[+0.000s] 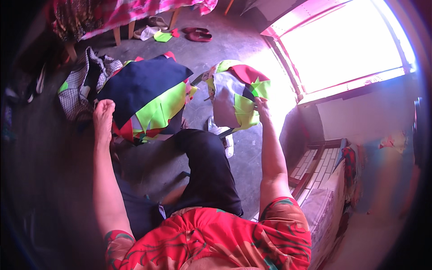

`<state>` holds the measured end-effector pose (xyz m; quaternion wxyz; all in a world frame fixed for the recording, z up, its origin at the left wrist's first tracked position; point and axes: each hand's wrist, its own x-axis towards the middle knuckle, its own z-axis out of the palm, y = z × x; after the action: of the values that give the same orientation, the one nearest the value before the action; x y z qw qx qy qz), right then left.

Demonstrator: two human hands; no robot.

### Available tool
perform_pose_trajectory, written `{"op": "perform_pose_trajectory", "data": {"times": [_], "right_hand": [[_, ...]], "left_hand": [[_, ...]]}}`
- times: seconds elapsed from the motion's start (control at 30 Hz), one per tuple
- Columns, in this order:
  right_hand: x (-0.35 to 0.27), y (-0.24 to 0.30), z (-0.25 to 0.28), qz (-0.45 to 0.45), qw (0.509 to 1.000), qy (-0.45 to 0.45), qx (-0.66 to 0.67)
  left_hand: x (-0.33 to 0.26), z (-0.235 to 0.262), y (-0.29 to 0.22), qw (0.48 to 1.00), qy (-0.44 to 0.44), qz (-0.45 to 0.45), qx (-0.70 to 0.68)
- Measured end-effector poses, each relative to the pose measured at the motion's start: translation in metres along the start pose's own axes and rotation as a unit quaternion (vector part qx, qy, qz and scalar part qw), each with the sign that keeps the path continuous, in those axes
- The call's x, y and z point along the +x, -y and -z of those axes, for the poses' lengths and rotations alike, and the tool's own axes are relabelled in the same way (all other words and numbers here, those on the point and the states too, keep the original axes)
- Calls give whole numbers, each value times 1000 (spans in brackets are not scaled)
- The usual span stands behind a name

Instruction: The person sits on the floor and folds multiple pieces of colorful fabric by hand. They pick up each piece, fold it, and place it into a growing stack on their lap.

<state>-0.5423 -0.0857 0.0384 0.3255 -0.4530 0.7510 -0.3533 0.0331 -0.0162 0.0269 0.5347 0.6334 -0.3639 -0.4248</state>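
My left hand is closed at the left edge of a heap of cut cloth pieces; what its fingers grip, if anything, cannot be made out. Topmost on that heap lies a large navy cloth piece, with a bright yellow-green cloth piece beside it. Farther right, my right hand pinches at the edge of a second pile, where a green cloth piece sticks up. A grey cloth piece and a red one show on this pile.
A checked cloth hangs left of the heap. Dark red shoes and a green scrap lie on the floor near a bed with a pink cover. Bright light enters by an opening at right. My knee rises below the piles.
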Motion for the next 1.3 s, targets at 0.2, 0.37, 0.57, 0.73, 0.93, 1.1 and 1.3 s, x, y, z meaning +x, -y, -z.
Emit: {"op": "perform_pose_trajectory", "data": {"times": [0.2, 0.37, 0.57, 0.73, 0.93, 1.1, 1.3], "right_hand": [[11, -13, 6, -13, 995, -47, 91], [14, -18, 0, 26, 984, -161, 74], [11, -8, -3, 12, 996, -80, 41], [5, 20, -23, 10, 991, -103, -85], [21, 46, -21, 190, 882, -194, -386], [31, 60, -30, 140, 883, -111, -433], [36, 60, -17, 214, 920, -111, -310]], "left_hand": [[-2, 4, -6, 1000, -7, 5, -8], [-3, 0, -7, 1000, -3, 1, -16], [2, 1, 5, 1000, 10, -9, 5], [3, 2, 6, 1000, 10, -12, 17], [1, -8, 1, 1000, 14, -6, 22], [1, -10, -1, 1000, 14, -1, 20], [3, -12, 4, 999, 17, -16, 24]]}}
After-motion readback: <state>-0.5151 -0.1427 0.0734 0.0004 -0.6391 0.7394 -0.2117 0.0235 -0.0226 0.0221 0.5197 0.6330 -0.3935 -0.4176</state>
